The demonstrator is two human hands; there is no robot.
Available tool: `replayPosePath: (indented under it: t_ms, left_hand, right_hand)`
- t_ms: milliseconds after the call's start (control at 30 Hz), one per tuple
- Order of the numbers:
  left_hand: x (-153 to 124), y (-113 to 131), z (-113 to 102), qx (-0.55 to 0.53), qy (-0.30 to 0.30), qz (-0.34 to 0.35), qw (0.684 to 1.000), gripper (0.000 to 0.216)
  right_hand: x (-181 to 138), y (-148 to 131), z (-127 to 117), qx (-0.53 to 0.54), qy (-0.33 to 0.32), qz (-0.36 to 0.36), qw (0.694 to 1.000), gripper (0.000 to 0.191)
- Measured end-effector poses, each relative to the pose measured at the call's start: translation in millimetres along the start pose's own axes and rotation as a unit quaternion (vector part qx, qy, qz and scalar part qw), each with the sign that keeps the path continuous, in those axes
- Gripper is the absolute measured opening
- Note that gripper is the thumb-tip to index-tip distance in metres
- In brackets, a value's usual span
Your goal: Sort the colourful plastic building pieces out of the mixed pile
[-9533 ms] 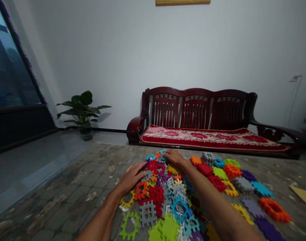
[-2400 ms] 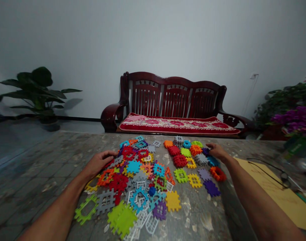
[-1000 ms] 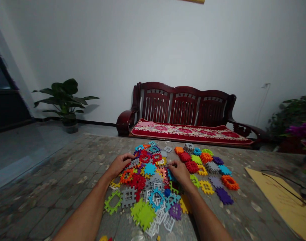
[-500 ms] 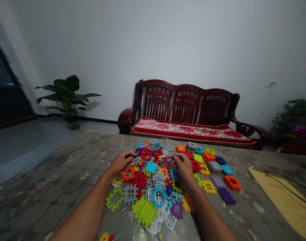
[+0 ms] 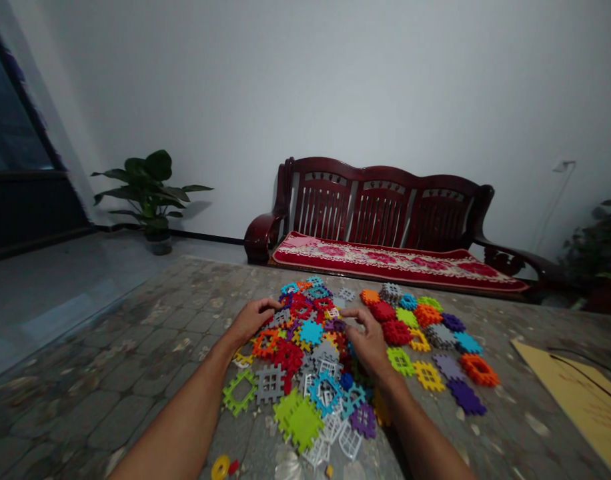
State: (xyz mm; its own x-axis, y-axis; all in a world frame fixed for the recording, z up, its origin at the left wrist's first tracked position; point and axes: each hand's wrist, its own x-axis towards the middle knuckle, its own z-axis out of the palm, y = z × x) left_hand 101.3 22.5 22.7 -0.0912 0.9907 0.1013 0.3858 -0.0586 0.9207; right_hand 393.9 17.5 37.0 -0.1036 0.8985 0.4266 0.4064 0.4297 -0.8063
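A loose pile of colourful toothed plastic building tiles lies between my two hands. My left hand (image 5: 254,321) rests at the pile's far left edge, fingers stretched towards a grey tile (image 5: 279,319) and some red tiles (image 5: 300,307); nothing shows in its grip. On the other side, my right hand (image 5: 369,339) hovers at the pile's right edge. Its index finger and thumb are apart, close to a purple tile (image 5: 335,325) and a small yellow-and-white piece (image 5: 331,313). Nearer me are a cyan frame tile (image 5: 325,393) and a lime green square tile (image 5: 299,420).
Stacks sorted by colour stand right of the pile, among them red tiles (image 5: 396,332) and orange tiles (image 5: 479,369). A yellow board (image 5: 565,393) with a dark cord lies far right. Beyond the patterned tabletop (image 5: 185,313) stands a wooden bench (image 5: 365,207).
My right hand's finger and thumb have moved apart; they were close together near the purple tile. My left hand stays at the pile's left edge. The whole view has shifted slightly.
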Motion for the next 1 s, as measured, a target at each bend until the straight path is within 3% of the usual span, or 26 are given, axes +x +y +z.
replayPosePath:
  t_ms: [133,267,467,633,1000]
  left_hand:
    - [0.4,0.4,0.6,-0.005,0.007,0.008,1.000,0.026]
    - [0.9,-0.7,1.0,-0.008,0.008,0.008,1.000,0.026]
    - [1.8,-2.7,0.7,-0.006,-0.002,0.002,1.000,0.029]
    - [2.3,-4.3,0.9,-0.008,0.002,-0.003,1.000,0.029]
    - [2.4,-2.0,0.9,-0.015,0.007,-0.016,1.000,0.029]
  right_hand:
    - [-10.3,-23.7,12.1,-0.085,-0.133,-0.136,0.978,0.035]
    - [-16.9,-29.5,22.7,-0.164,-0.173,-0.152,0.959,0.054]
    - [-16.7,-23.5,25.7,-0.163,-0.147,-0.104,0.970,0.042]
    - [-15.4,-21.5,24.0,-0.160,-0.144,-0.111,0.970,0.031]
    - [-11.9,-13.9,18.8,-0.212,-0.076,-0.055,0.973,0.034]
